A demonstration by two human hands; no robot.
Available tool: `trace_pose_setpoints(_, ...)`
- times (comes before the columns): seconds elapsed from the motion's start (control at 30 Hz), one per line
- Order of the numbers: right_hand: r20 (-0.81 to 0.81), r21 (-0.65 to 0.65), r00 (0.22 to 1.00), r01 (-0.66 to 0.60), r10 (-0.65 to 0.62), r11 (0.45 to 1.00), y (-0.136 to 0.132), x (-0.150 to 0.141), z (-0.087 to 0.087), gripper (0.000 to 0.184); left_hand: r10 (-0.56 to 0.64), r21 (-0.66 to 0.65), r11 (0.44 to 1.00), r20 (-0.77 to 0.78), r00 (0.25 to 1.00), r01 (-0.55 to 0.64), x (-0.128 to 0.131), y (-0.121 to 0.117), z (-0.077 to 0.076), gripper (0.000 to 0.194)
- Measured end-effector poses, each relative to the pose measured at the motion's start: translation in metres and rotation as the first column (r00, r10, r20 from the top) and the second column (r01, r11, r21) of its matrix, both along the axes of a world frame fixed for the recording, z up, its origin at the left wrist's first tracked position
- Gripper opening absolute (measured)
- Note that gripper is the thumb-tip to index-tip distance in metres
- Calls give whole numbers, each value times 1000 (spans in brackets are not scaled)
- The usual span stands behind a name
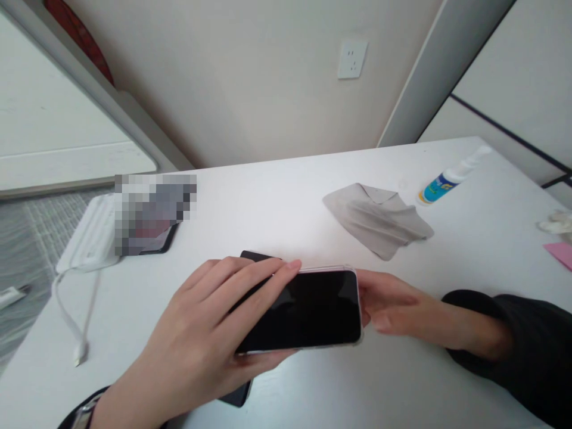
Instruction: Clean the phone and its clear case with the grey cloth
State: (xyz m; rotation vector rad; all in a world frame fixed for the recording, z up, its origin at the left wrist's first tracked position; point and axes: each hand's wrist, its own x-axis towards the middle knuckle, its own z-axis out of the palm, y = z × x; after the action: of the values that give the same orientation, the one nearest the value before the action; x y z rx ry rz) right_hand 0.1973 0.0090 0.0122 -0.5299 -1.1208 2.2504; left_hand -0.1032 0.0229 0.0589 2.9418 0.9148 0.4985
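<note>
We've got the phone (322, 310) over the white table (268, 202), long axis running left-right across us. Left hand (192, 351) is nearer, fingers closed around its left end; right hand (402, 307) meets the right end (fingertips partly hidden, can't tell grip).

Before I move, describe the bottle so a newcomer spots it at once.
On the white table, look toward the far right corner. The bottle is right of the gray cloth. White top and blue label set it apart from that plain cloth.
</note>
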Motion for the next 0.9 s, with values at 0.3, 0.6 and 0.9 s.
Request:
trace_pose_setpoints(0.3,55,67,996,72,-76,995,-7,-5,-8,46,79,30,996,-26,997,-78,6,-6,-2,73)
trace_pose_setpoints(0.6,139,104,978,140,-154,985,-10,-10,-3,44,74,6,997,-11,997,-74,15,-11,-2,70)
trace_pose_setpoints(0.9,206,251,968,88,-142,964,-12,2,5,13,148,-305,946,94,985,-113,11,-11,2,87)
